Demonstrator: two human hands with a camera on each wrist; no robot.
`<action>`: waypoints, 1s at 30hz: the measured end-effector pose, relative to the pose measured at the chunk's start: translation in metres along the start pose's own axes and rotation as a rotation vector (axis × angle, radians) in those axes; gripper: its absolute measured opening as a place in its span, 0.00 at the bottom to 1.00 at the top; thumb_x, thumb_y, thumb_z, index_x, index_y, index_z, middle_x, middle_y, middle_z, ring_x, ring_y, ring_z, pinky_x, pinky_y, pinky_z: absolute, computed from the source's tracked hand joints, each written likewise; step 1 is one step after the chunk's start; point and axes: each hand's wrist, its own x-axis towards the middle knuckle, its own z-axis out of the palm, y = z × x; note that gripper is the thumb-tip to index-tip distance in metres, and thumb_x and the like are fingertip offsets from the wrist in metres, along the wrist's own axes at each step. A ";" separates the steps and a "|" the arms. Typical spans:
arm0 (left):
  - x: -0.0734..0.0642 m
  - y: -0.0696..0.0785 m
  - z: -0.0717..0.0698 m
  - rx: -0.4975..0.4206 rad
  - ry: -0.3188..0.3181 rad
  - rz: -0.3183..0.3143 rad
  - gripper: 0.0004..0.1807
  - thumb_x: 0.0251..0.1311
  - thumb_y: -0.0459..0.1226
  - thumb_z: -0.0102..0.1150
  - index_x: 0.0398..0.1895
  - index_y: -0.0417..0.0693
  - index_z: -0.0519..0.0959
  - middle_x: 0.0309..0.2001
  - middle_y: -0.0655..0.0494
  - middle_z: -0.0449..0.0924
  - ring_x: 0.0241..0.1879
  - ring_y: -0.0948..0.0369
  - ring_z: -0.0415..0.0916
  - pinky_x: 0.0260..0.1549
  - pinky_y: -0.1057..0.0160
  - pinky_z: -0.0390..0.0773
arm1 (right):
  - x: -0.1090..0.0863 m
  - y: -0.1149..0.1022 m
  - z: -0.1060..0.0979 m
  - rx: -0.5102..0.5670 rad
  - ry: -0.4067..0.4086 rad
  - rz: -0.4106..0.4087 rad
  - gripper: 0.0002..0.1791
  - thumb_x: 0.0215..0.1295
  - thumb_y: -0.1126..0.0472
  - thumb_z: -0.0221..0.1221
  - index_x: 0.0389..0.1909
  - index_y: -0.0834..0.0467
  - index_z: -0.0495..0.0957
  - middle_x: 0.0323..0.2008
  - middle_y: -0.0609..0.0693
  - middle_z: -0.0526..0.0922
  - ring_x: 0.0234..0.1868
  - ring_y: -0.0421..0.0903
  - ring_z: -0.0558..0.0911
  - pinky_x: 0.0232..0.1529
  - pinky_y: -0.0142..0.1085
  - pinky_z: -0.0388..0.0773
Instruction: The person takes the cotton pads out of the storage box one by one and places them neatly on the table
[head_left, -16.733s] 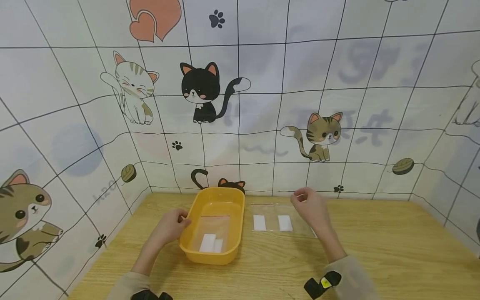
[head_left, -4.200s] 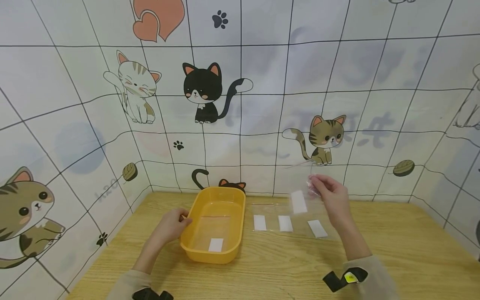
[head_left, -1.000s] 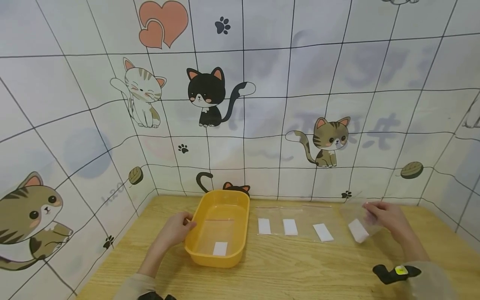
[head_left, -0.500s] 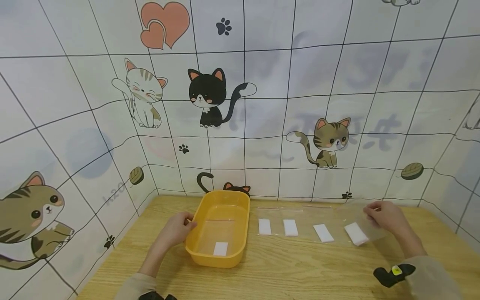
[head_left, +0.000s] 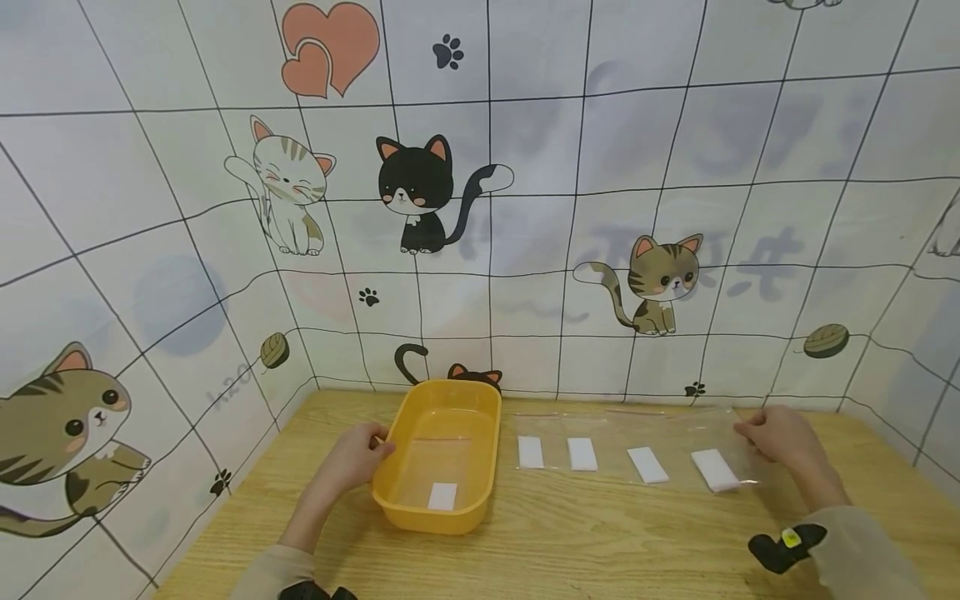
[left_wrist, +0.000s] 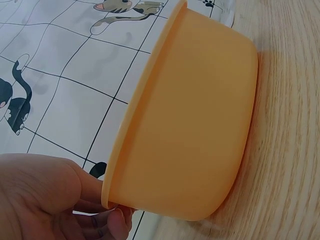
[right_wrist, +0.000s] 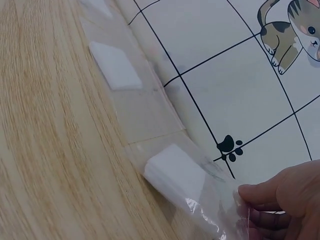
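My left hand (head_left: 360,457) grips the left rim of a yellow plastic tub (head_left: 437,522), thumb and fingers at its edge in the left wrist view. Inside the tub lies a clear zip bag (head_left: 431,460) holding a white rectangular piece (head_left: 442,497). At the right, my right hand (head_left: 782,443) pinches the right edge of another clear zip bag (right_wrist: 220,207), whose white block (head_left: 715,470) shows through the film. This bag is low over the table at the right end of a row. To its left lie three similar bags, with white pieces (head_left: 647,465) inside.
The pale wooden table (head_left: 570,542) bears the tub and the bag row. Behind it rises a white sheet (head_left: 525,300) printed with cats and grid lines, close to the bags' far edges.
The right hand has brought its bag down from mid-air and laid it out flatter at the row's right end. Longer ago, the tub showed two white pieces; now one. The left hand stays put.
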 end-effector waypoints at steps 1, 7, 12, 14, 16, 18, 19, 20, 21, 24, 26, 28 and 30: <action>0.000 0.000 0.000 -0.002 0.001 -0.005 0.10 0.67 0.29 0.59 0.47 0.29 0.80 0.30 0.48 0.80 0.28 0.56 0.78 0.25 0.61 0.80 | 0.000 0.001 0.000 -0.004 -0.003 0.008 0.19 0.70 0.60 0.57 0.38 0.78 0.77 0.25 0.54 0.75 0.28 0.49 0.73 0.27 0.39 0.69; 0.001 -0.002 0.001 0.003 0.005 -0.007 0.09 0.66 0.29 0.60 0.45 0.30 0.81 0.30 0.49 0.80 0.28 0.57 0.78 0.25 0.61 0.81 | 0.001 0.007 0.003 0.002 -0.005 0.024 0.20 0.69 0.61 0.58 0.37 0.80 0.77 0.26 0.57 0.75 0.31 0.52 0.73 0.28 0.39 0.69; 0.002 -0.004 0.001 0.007 0.004 -0.006 0.09 0.67 0.29 0.60 0.46 0.29 0.80 0.30 0.49 0.80 0.28 0.56 0.78 0.26 0.61 0.81 | 0.000 0.011 0.007 0.005 -0.012 0.036 0.20 0.69 0.61 0.58 0.36 0.80 0.78 0.26 0.56 0.75 0.31 0.52 0.73 0.29 0.40 0.69; 0.002 -0.005 0.001 0.007 0.004 -0.001 0.09 0.67 0.28 0.60 0.46 0.29 0.80 0.31 0.48 0.80 0.29 0.56 0.78 0.25 0.60 0.81 | -0.001 0.012 0.008 0.012 -0.013 0.050 0.20 0.69 0.61 0.58 0.37 0.80 0.77 0.27 0.58 0.77 0.32 0.53 0.74 0.30 0.42 0.71; 0.002 -0.004 0.001 0.005 0.004 0.003 0.09 0.67 0.28 0.60 0.46 0.29 0.80 0.31 0.48 0.80 0.29 0.55 0.78 0.25 0.61 0.81 | -0.003 0.013 0.010 0.022 -0.014 0.064 0.21 0.69 0.60 0.58 0.37 0.80 0.76 0.29 0.61 0.78 0.33 0.55 0.75 0.32 0.43 0.72; 0.002 -0.004 0.001 0.005 0.004 0.003 0.09 0.67 0.28 0.60 0.46 0.29 0.80 0.31 0.48 0.80 0.29 0.55 0.78 0.25 0.61 0.80 | -0.004 0.014 0.012 0.032 -0.017 0.080 0.20 0.69 0.60 0.58 0.35 0.79 0.77 0.28 0.60 0.78 0.33 0.55 0.75 0.32 0.44 0.72; 0.002 -0.004 0.001 0.004 0.003 0.002 0.09 0.67 0.28 0.60 0.46 0.29 0.80 0.31 0.48 0.80 0.28 0.56 0.78 0.25 0.61 0.80 | -0.004 0.014 0.013 0.036 -0.020 0.085 0.20 0.70 0.60 0.57 0.34 0.78 0.77 0.27 0.59 0.78 0.33 0.55 0.75 0.32 0.44 0.72; 0.002 -0.004 0.001 0.006 0.004 0.002 0.09 0.67 0.28 0.60 0.46 0.29 0.80 0.31 0.48 0.80 0.28 0.56 0.78 0.25 0.61 0.80 | -0.005 0.014 0.013 0.041 -0.022 0.091 0.19 0.70 0.60 0.57 0.33 0.77 0.78 0.27 0.59 0.79 0.33 0.54 0.75 0.33 0.44 0.72; 0.002 -0.004 0.001 0.006 0.004 0.001 0.09 0.67 0.28 0.59 0.46 0.29 0.80 0.30 0.49 0.80 0.28 0.57 0.78 0.25 0.61 0.80 | -0.005 0.015 0.014 0.046 -0.025 0.093 0.19 0.70 0.60 0.57 0.32 0.76 0.78 0.26 0.57 0.78 0.33 0.54 0.74 0.32 0.43 0.71; 0.003 -0.004 0.001 0.005 0.004 -0.002 0.09 0.67 0.29 0.59 0.46 0.30 0.80 0.30 0.49 0.79 0.28 0.57 0.77 0.25 0.61 0.80 | -0.005 0.017 0.017 0.048 -0.020 0.095 0.18 0.69 0.60 0.58 0.29 0.74 0.79 0.25 0.55 0.77 0.31 0.52 0.73 0.30 0.40 0.69; 0.003 -0.004 0.001 0.003 0.003 -0.005 0.10 0.67 0.29 0.59 0.47 0.30 0.80 0.30 0.49 0.79 0.28 0.57 0.77 0.25 0.61 0.80 | -0.005 0.018 0.018 0.040 -0.008 0.093 0.18 0.69 0.60 0.58 0.31 0.75 0.79 0.26 0.55 0.77 0.31 0.52 0.73 0.30 0.40 0.69; 0.003 -0.004 0.002 0.000 0.001 -0.008 0.10 0.67 0.29 0.59 0.47 0.30 0.80 0.31 0.49 0.79 0.28 0.57 0.77 0.25 0.61 0.80 | -0.004 0.019 0.019 0.024 0.000 0.094 0.18 0.68 0.60 0.59 0.31 0.75 0.79 0.25 0.56 0.77 0.31 0.52 0.73 0.29 0.39 0.68; 0.003 -0.004 0.002 -0.002 0.000 -0.009 0.10 0.67 0.29 0.59 0.47 0.30 0.81 0.30 0.49 0.79 0.28 0.57 0.77 0.25 0.61 0.80 | -0.004 0.020 0.020 0.012 0.002 0.101 0.19 0.68 0.59 0.59 0.32 0.76 0.79 0.27 0.58 0.79 0.32 0.53 0.74 0.30 0.39 0.69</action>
